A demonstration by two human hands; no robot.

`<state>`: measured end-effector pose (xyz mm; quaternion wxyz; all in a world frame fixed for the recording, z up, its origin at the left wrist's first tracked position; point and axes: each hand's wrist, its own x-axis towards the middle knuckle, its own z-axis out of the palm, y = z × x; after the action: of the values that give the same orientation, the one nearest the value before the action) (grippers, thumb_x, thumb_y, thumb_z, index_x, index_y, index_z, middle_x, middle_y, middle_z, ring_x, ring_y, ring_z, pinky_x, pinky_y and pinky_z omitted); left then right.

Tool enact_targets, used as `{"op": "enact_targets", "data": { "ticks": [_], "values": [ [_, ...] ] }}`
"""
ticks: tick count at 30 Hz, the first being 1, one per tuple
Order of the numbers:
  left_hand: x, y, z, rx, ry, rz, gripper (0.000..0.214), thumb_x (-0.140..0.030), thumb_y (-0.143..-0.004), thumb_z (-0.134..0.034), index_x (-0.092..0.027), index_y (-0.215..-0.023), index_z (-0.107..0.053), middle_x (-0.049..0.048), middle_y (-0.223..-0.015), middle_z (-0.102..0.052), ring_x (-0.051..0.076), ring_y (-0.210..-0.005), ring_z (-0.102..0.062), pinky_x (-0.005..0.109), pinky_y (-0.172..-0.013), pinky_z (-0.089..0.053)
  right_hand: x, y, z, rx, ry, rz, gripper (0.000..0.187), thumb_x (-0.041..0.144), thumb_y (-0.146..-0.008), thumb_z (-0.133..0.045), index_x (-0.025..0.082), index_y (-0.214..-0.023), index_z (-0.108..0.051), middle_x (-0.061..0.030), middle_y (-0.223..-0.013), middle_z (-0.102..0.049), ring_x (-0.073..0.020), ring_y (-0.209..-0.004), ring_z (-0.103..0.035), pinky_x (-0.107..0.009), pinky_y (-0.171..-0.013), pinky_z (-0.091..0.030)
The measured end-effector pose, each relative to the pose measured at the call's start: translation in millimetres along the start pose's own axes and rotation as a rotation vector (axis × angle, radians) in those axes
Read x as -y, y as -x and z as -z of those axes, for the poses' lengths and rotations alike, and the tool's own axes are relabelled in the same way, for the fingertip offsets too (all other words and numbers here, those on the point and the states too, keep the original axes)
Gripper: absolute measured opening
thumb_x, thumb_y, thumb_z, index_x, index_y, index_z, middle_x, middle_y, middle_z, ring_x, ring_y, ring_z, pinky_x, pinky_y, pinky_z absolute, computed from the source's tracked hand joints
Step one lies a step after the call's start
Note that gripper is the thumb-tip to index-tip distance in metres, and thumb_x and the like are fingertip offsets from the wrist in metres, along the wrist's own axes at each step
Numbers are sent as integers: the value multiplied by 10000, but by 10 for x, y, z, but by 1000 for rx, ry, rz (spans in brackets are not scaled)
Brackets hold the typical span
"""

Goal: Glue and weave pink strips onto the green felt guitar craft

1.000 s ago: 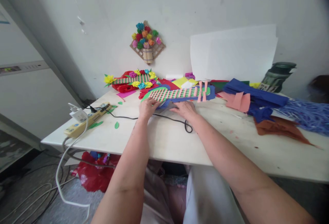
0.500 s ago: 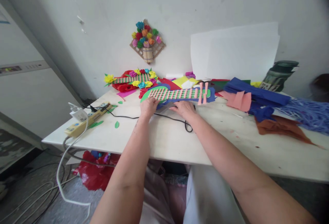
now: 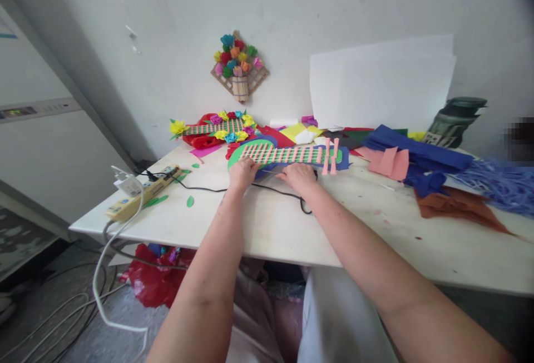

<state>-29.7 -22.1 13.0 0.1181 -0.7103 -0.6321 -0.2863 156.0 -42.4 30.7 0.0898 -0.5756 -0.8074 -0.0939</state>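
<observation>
A model lute [image 3: 292, 154] lies on the table, with a green body and neck, a blue backing, pale pink crossbars, white strings and pink pegs at its right end. My left hand [image 3: 243, 173] is closed at the near edge of the lute's rounded body, its fingertips against that edge. Just right of it, my right hand [image 3: 298, 175] is closed in a pinch below the neck. A thin pale thread [image 3: 269, 172] runs between the two hands; the fingertips are partly hidden. A black cord [image 3: 273, 188] passes under both wrists.
Behind stands a flower-decked model lute [image 3: 217, 128]. A power strip [image 3: 142, 193] and green paper leaves [image 3: 189, 202] lie left. Blue crepe paper [image 3: 417, 149], brown paper [image 3: 459, 207] and a dark bottle [image 3: 454, 121] occupy the right. A red bag [image 3: 154, 279] sits below the table.
The pegged end of the lute has shifted slightly toward me. Both hands stay in nearly the same places, and the thread between them shows more clearly now.
</observation>
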Motion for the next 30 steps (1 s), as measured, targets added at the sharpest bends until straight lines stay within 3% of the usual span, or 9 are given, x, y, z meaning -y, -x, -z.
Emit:
{"op": "enact_targets", "data": {
  "ticks": [8,14,17,20,22,25,27,29,30],
  "values": [
    [-67,32,12,67,5,-65,323,-408,-841,-448,-179,-725,-644,65,-850,-645,175,-787,-582,264,-649,-381,12,-53,-40,6,-21,-12,480,507,-855,-411,125,-941,-689,-169,-919,-671,-265,-876,-620,-344,-713,-452],
    [-90,89,59,-21,152,3,289,-431,-800,-484,-196,-735,-638,49,-831,-651,157,-763,-580,243,-662,-388,19,-108,-83,26,-46,-26,539,534,-860,-365,112,-959,-686,-193,-968,-652,-283,-902,-610,-371,-734,-450],
    [-94,100,107,-104,196,160,284,-377,-797,-454,-182,-697,-635,57,-736,-646,162,-736,-580,247,-660,-388,29,-123,-79,37,-59,-60,538,533,-862,-364,114,-999,-671,-202,-1010,-638,-281,-940,-598,-376,-766,-441],
    [-113,107,175,-75,254,371,328,-328,-798,-382,-181,-642,-630,66,-610,-617,191,-715,-582,271,-631,-388,35,-129,-65,34,-77,-75,525,524,-865,-366,120,-1008,-670,-203,-1025,-633,-280,-949,-593,-376,-769,-441],
    [-131,113,234,-98,240,511,292,-327,-769,-400,-183,-674,-635,90,-665,-632,238,-792,-585,309,-643,-393,35,-127,-57,8,-84,-84,520,521,-867,-364,126,-989,-678,-191,-994,-645,-283,-928,-601,-376,-753,-448],
    [-140,121,303,-275,269,681,249,-306,-749,-408,-185,-840,-606,132,-889,-635,300,-988,-531,394,-727,-407,36,-121,-51,-26,-85,-95,500,508,-870,-369,132,-969,-684,-171,-956,-659,-279,-904,-610,-366,-737,-454],
    [-126,123,309,-402,409,742,232,-281,-748,-413,-187,-903,-557,136,-973,-607,288,-1060,-491,420,-780,-419,39,-121,-52,-33,-85,-100,482,497,-872,-375,138,-976,-680,-166,-973,-656,-268,-901,-611,-356,-739,-453],
    [-117,123,277,-457,640,867,226,-252,-722,-469,-185,-929,-529,103,-897,-607,235,-923,-560,381,-747,-458,43,-125,-55,-34,-86,-107,471,493,-871,-381,142,-979,-677,-163,-994,-650,-265,-900,-610,-354,-738,-453],
    [-122,123,250,-420,801,946,235,-229,-713,-487,-175,-939,-520,78,-821,-604,202,-804,-590,352,-697,-479,46,-128,-56,-35,-87,-110,471,494,-870,-382,143,-975,-678,-162,-997,-649,-267,-898,-610,-355,-734,-454]
  ]
}}
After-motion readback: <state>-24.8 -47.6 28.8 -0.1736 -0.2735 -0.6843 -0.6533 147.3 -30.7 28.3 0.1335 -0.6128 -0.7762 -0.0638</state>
